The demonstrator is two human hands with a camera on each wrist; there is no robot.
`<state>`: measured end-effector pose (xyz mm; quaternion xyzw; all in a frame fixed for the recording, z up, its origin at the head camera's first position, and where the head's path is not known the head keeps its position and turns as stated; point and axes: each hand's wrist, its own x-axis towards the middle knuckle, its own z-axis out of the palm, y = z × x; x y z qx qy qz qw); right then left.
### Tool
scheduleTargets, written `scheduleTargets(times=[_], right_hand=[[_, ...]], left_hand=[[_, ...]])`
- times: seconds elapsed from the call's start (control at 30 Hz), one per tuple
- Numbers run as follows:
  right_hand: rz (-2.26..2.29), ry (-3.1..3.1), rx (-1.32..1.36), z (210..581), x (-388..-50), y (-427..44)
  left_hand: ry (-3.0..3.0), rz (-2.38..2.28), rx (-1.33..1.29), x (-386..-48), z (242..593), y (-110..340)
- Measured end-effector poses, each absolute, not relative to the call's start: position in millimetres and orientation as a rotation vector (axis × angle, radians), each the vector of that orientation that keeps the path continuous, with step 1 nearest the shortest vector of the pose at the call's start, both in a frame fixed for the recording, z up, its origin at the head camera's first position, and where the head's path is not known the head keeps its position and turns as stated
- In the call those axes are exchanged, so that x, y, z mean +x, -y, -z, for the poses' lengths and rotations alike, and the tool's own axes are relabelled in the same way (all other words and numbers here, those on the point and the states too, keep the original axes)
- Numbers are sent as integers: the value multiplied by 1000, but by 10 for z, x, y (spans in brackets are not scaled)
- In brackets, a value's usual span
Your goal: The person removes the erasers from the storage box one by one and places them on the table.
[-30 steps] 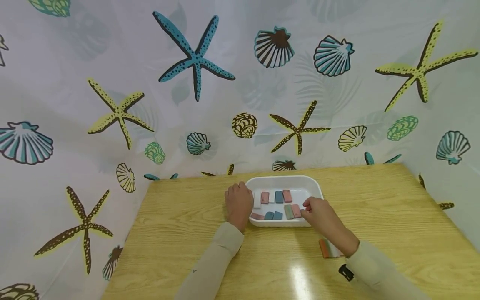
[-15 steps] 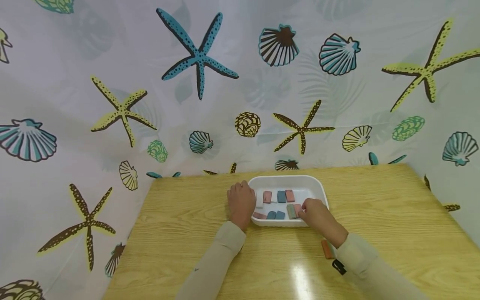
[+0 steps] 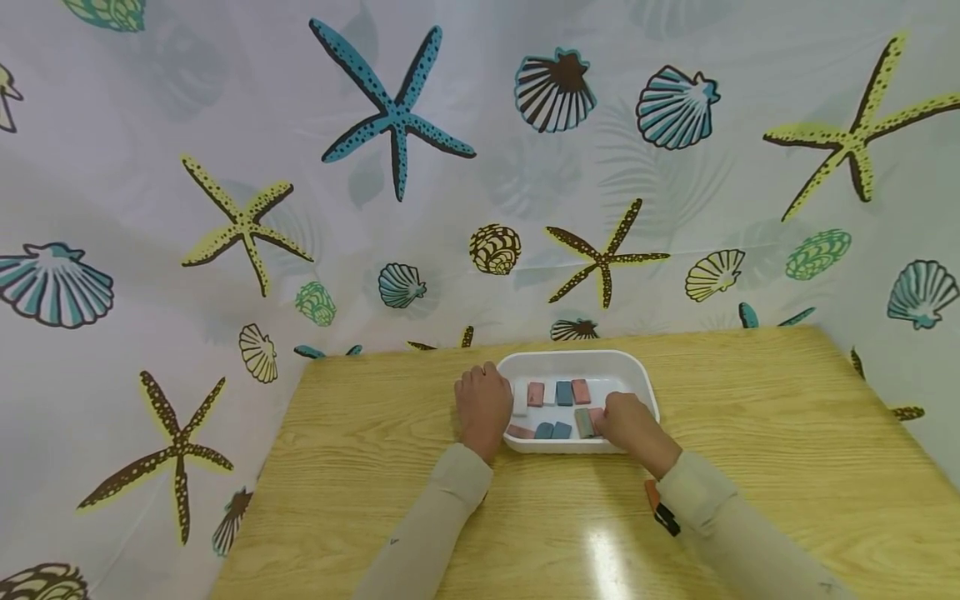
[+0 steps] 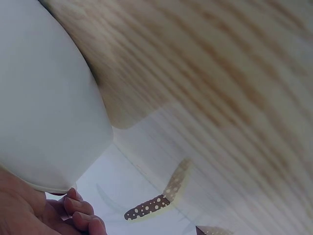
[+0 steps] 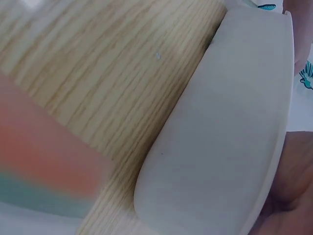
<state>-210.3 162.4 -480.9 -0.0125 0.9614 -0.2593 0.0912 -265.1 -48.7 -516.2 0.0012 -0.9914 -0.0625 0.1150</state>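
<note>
A white tray (image 3: pixel 525 446) with rounded corners stands on the table, holding several small rectangular blocks in two loose rows. Its left end is gripped by my left hand (image 3: pixel 482 408); the left wrist view shows curled fingers (image 4: pixel 80 210) at the rim. My right hand (image 3: pixel 633 429) reaches over the right front rim into the tray. It is beside a pink block (image 3: pixel 596 417), partly covering it, with a grey-green block (image 3: pixel 583 422) to the left. The right fingertips are hidden, also by the tray wall in the right wrist view, so whether they hold anything does not show.
An orange block (image 3: pixel 652 495) lies on the wooden table (image 3: pixel 360 467) beneath my right forearm. Blurred pink, orange and green pieces (image 5: pixel 54 152) show close to the right wrist camera. A black strap end (image 3: pixel 666 520) hangs from the right sleeve. A shell-patterned curtain (image 3: pixel 435 250) borders the table.
My right hand has moved lower into the tray, its fingers turning out of sight. The right forearm now covers more of the blocks on the table. My left hand stays on the tray.
</note>
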Motion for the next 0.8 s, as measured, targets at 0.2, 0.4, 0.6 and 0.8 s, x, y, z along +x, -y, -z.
scheduleTargets(times=[0.2,0.4,0.6,0.8], right_hand=[[767,-2837,19,4825,-2119,-1611],[754,-2838,40,4831,-2116,-1601],[733,-2833,24,4839,-2122,-1603],[723,-2851,11,4842,-2125,-1605]], left_hand=[[2876,198,-11,-2632,5168,496],[2847,212,-22,-2631,5179,502],[2828,220,-17,-2632,5191,509],[2839,225,-17,-2631,5175,499]])
